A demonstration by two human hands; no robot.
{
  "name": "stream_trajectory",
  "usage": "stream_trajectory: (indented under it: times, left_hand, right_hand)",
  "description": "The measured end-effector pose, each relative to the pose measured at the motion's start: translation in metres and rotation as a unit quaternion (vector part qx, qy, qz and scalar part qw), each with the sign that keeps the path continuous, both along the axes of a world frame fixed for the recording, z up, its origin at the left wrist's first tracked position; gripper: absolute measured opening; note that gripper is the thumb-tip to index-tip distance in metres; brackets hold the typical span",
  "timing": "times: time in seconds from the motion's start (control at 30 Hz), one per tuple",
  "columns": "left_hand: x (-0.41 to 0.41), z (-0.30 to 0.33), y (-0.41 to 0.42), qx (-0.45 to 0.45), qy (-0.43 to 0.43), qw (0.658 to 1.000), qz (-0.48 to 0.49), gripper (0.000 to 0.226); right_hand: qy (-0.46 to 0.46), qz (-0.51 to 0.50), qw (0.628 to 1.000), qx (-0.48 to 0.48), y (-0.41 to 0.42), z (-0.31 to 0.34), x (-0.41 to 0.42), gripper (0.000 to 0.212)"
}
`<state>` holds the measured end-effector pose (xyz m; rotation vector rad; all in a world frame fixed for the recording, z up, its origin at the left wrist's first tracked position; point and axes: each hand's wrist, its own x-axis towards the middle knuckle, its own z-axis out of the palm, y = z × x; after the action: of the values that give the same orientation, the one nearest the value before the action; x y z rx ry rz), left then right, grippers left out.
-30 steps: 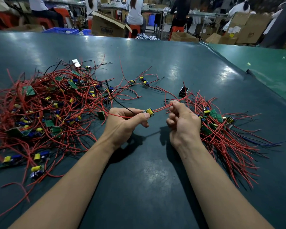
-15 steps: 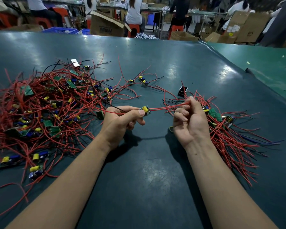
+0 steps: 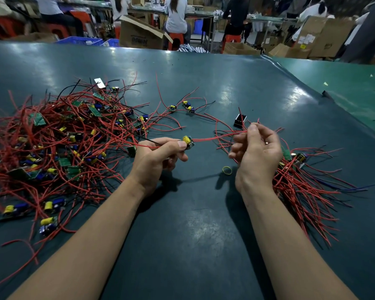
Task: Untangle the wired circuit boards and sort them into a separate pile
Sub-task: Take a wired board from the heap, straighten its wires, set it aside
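Now the left hand (image 3: 158, 158) pinches a small green circuit board with a yellow capacitor (image 3: 188, 142) between thumb and forefinger, raised a little above the dark teal table mat (image 3: 182, 234). From this board a thin red wire (image 3: 216, 137) runs to the right, and the right hand (image 3: 257, 151) pinches it at the fingertips, with the other fingers loosely curled.

On the left lies the big tangled heap of red-wired circuit boards (image 3: 58, 146), which reaches to the left edge of the view. On the right, behind and beside the right wrist, lies the smaller sorted pile of boards with red wires (image 3: 301, 187), its wires fanned toward the near right. Between both piles the mat is open, from the hands down to the near edge, and also far behind them up to the far table edge.

A small yellow-green rubber band (image 3: 227, 170) lies on the mat between the hands. A small black box (image 3: 240, 120) stands just beyond the right hand. Farther away, brown cardboard boxes (image 3: 138, 35) and seated people fill the room.
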<state>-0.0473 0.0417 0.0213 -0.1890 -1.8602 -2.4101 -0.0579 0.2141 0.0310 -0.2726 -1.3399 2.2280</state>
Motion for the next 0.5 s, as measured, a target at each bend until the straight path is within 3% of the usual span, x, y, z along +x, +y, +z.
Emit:
stream_trajectory:
  times: [0.13,0.2,0.33,0.5]
  left_hand:
    - [-0.002,0.0,0.0,0.034,-0.016,0.999,0.023,0.017]
    - [-0.002,0.0,0.0,0.006,-0.012,1.0,0.006,0.014]
    - [-0.002,0.0,0.0,-0.024,-0.011,1.0,-0.007,0.014]
    - [-0.003,0.001,-0.003,0.045,-0.028,0.998,0.029,0.01]
  right_hand:
    - [-0.105,0.243,0.964,0.007,-0.017,-0.003,0.007,0.029]
    - [-0.093,0.287,0.953,0.011,-0.022,-0.006,0.01,0.018]
    - [-0.079,0.23,0.97,0.0,-0.02,-0.004,0.006,0.009]
    - [-0.059,0.106,0.984,-0.127,0.005,0.004,-0.003,0.012]
